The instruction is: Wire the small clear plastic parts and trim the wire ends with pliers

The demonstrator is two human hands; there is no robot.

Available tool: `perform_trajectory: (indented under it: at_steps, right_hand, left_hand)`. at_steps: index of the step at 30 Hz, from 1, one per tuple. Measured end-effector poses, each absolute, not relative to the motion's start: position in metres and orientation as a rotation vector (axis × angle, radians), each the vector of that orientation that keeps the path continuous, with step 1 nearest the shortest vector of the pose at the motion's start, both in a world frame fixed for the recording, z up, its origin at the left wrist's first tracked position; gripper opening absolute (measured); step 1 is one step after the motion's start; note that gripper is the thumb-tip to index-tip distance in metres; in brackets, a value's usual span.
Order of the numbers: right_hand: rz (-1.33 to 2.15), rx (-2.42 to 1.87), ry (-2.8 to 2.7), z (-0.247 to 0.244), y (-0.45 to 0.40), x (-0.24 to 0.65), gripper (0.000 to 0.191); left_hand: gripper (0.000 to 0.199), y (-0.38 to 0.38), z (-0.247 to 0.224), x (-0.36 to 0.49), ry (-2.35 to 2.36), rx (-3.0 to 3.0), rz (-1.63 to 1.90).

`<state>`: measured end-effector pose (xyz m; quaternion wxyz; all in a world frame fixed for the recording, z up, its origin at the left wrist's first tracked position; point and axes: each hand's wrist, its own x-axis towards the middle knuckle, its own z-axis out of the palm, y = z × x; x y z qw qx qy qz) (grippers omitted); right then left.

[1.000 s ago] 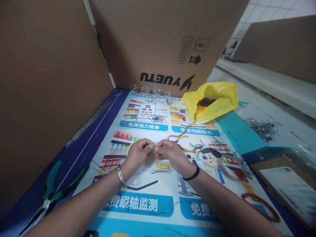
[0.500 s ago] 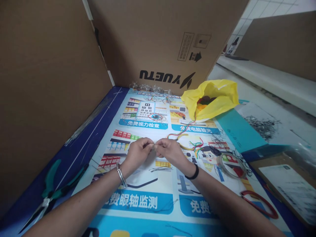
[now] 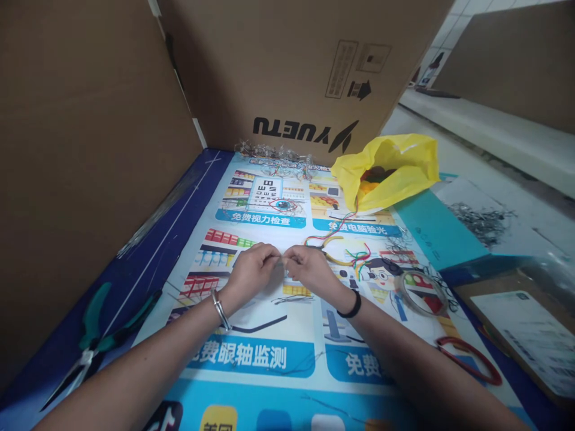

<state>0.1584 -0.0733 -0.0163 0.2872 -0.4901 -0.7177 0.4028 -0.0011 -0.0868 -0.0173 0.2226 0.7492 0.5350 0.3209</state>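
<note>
Over the middle of the printed poster (image 3: 300, 323), my left hand (image 3: 252, 272) and my right hand (image 3: 309, 272) meet fingertip to fingertip. Both are closed in a pinch, and what lies between the fingertips is too small to make out. Thin dark wires (image 3: 291, 299) lie on the poster just below the hands. Right of my right hand are yellow-handled pliers (image 3: 336, 258) with red and green wires (image 3: 360, 257) beside them.
Green-handled pliers (image 3: 96, 341) lie at left. A yellow bag (image 3: 404, 173) stands at back right, near a blue folder (image 3: 431, 233) and a heap of wire pieces (image 3: 480, 221). Tape roll (image 3: 422, 293) and red ring (image 3: 469, 360) lie at right. Cardboard walls (image 3: 278, 66) rise behind.
The view has shifted slightly, so the background sits a little higher. Both hands keep their pinch, their fingertips still together at nearly the same place.
</note>
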Motion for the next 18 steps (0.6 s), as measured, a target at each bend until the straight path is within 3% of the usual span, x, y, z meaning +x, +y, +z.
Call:
perform_trajectory:
  at_steps: [18]
  right_hand:
    - [1.070, -1.384, -1.646, -0.0259, -0.0788, 0.1510, 0.010]
  left_hand:
    - [0.016, -0.0891, -0.0234, 0.0080, 1.536, 2.098, 0.932]
